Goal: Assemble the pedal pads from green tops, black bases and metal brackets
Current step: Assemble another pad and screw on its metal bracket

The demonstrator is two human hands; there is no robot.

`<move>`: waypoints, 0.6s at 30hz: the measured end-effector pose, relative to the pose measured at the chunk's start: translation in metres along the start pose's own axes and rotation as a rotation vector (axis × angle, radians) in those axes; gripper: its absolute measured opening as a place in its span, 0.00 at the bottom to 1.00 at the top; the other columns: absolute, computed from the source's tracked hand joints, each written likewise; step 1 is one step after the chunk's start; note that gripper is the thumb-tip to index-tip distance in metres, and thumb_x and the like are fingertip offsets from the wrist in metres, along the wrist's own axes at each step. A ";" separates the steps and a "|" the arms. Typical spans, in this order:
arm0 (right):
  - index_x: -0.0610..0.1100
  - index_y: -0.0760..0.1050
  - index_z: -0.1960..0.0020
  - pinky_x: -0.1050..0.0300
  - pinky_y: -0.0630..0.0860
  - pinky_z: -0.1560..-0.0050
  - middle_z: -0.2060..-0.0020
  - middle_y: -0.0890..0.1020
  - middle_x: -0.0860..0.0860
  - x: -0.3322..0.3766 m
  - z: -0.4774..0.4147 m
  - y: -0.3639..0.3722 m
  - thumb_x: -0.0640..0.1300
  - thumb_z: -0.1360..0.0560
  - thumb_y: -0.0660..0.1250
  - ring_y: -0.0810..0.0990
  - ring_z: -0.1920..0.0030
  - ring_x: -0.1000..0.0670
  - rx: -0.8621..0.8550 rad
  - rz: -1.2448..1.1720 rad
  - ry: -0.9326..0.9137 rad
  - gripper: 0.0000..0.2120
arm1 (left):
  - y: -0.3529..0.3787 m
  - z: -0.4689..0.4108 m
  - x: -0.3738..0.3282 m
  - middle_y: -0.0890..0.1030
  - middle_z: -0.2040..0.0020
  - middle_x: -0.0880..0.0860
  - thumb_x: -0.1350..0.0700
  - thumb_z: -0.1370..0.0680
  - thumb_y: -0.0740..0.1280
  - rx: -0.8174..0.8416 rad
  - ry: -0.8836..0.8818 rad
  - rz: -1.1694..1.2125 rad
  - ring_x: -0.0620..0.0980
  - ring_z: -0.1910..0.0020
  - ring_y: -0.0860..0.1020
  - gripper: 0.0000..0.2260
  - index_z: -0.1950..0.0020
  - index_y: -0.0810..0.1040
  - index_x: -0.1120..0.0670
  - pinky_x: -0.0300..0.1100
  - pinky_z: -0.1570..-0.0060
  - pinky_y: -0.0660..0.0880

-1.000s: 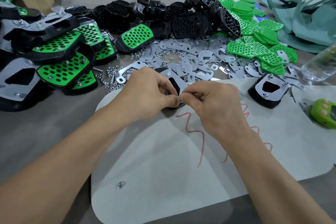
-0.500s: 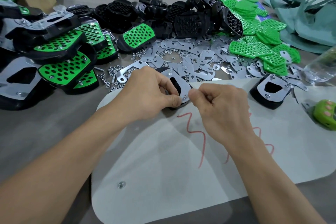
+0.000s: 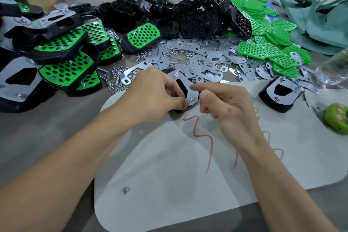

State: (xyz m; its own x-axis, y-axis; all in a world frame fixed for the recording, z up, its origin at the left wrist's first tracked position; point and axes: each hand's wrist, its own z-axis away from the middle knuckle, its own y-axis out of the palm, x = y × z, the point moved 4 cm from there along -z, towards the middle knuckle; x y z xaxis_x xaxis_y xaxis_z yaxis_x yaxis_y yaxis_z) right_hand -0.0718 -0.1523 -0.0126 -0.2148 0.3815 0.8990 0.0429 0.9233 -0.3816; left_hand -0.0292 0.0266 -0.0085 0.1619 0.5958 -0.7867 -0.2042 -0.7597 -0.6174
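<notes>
1. At the middle of the counter [image 3: 56, 124], the left hand [image 3: 156, 96] grips the part-built pad [image 3: 181, 85]. Its thumb presses the metal bracket [image 3: 194, 92] onto the black base [image 3: 181, 110], just beside a small nut [image 3: 192, 99].
2. At three o'clock of the pad, the right hand [image 3: 227, 105] is loose. Its index finger is straight toward the bracket, and it seems to hold nothing.
3. The pad looks light and stiff. The thin bracket is probably slick and sharp-edged, so the base's sides are the better hold. The tiny nut could roll away.
4. Loose brackets [image 3: 203, 58] lie at twelve o'clock, green tops [image 3: 263, 51] at two, and finished pads [image 3: 66, 69] at ten.
</notes>
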 end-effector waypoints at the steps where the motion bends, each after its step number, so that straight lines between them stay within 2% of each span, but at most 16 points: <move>1: 0.46 0.86 0.55 0.64 0.67 0.67 0.73 0.77 0.51 0.000 0.000 0.002 0.50 0.24 0.66 0.72 0.71 0.57 0.037 0.021 -0.003 0.11 | 0.000 0.000 0.000 0.76 0.78 0.41 0.52 0.33 0.83 0.000 -0.002 0.002 0.38 0.79 0.70 0.09 0.68 0.85 0.46 0.29 0.76 0.62; 4: 0.40 0.82 0.66 0.59 0.65 0.69 0.75 0.74 0.43 -0.003 0.000 -0.006 0.51 0.24 0.66 0.69 0.73 0.54 -0.047 -0.025 0.027 0.18 | 0.001 0.000 0.000 0.76 0.78 0.41 0.52 0.34 0.83 -0.006 -0.016 0.001 0.38 0.79 0.70 0.09 0.68 0.85 0.46 0.29 0.76 0.63; 5: 0.40 0.82 0.66 0.60 0.65 0.68 0.76 0.73 0.44 -0.002 0.001 -0.009 0.49 0.24 0.67 0.69 0.73 0.54 -0.070 -0.087 0.032 0.17 | 0.001 0.000 0.000 0.76 0.78 0.41 0.52 0.34 0.83 -0.008 -0.018 0.000 0.38 0.79 0.70 0.09 0.69 0.84 0.46 0.29 0.76 0.63; 8: 0.44 0.87 0.50 0.68 0.65 0.69 0.74 0.74 0.50 0.003 0.003 -0.003 0.45 0.23 0.66 0.69 0.72 0.57 0.077 -0.147 0.022 0.11 | 0.000 -0.001 0.000 0.76 0.78 0.41 0.52 0.33 0.83 0.001 -0.007 -0.002 0.38 0.79 0.70 0.10 0.69 0.84 0.45 0.29 0.76 0.62; 9: 0.47 0.87 0.49 0.69 0.63 0.71 0.75 0.72 0.51 0.004 0.003 0.000 0.46 0.23 0.66 0.68 0.72 0.56 0.125 -0.119 0.025 0.11 | 0.000 -0.001 0.000 0.76 0.78 0.41 0.52 0.33 0.83 0.003 -0.003 -0.003 0.38 0.79 0.70 0.09 0.69 0.84 0.45 0.29 0.76 0.62; 10: 0.48 0.87 0.52 0.65 0.60 0.73 0.76 0.68 0.48 0.003 0.003 0.000 0.48 0.23 0.66 0.65 0.73 0.54 0.118 -0.103 0.037 0.11 | 0.000 -0.001 0.000 0.76 0.78 0.41 0.52 0.33 0.83 0.004 0.000 -0.003 0.38 0.79 0.70 0.10 0.69 0.84 0.45 0.29 0.76 0.62; 12: 0.44 0.85 0.63 0.57 0.56 0.74 0.77 0.63 0.42 -0.001 0.002 -0.005 0.51 0.24 0.67 0.60 0.74 0.48 -0.001 -0.115 0.081 0.16 | 0.001 -0.001 -0.001 0.76 0.78 0.40 0.52 0.33 0.83 0.002 -0.004 0.003 0.37 0.79 0.70 0.10 0.70 0.84 0.45 0.28 0.76 0.62; 14: 0.41 0.81 0.67 0.59 0.59 0.74 0.78 0.66 0.43 -0.004 0.002 -0.010 0.52 0.24 0.66 0.61 0.75 0.47 -0.079 -0.152 0.113 0.19 | 0.001 0.000 -0.001 0.75 0.79 0.39 0.53 0.33 0.83 0.004 -0.004 0.003 0.36 0.79 0.71 0.11 0.70 0.83 0.45 0.28 0.76 0.63; 17: 0.45 0.87 0.53 0.67 0.65 0.69 0.75 0.73 0.47 0.002 0.002 -0.003 0.47 0.23 0.66 0.68 0.72 0.55 0.086 -0.187 0.055 0.12 | 0.000 -0.001 -0.001 0.74 0.79 0.40 0.53 0.33 0.83 0.007 0.006 -0.007 0.37 0.79 0.70 0.11 0.70 0.83 0.46 0.28 0.77 0.63; 18: 0.45 0.87 0.52 0.67 0.65 0.69 0.74 0.73 0.46 0.001 0.002 -0.001 0.48 0.23 0.65 0.68 0.72 0.56 0.119 -0.152 0.050 0.12 | 0.000 -0.001 -0.001 0.74 0.79 0.40 0.53 0.33 0.83 0.006 0.008 -0.011 0.37 0.79 0.70 0.10 0.69 0.83 0.46 0.28 0.77 0.63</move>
State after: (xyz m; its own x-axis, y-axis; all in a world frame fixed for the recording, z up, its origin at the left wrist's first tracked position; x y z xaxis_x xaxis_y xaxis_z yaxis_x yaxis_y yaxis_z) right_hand -0.0745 -0.1532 -0.0117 -0.1612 0.2424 0.9567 -0.1027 0.9600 -0.2605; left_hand -0.0284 0.0256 -0.0077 0.1713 0.6018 -0.7801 -0.2083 -0.7518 -0.6257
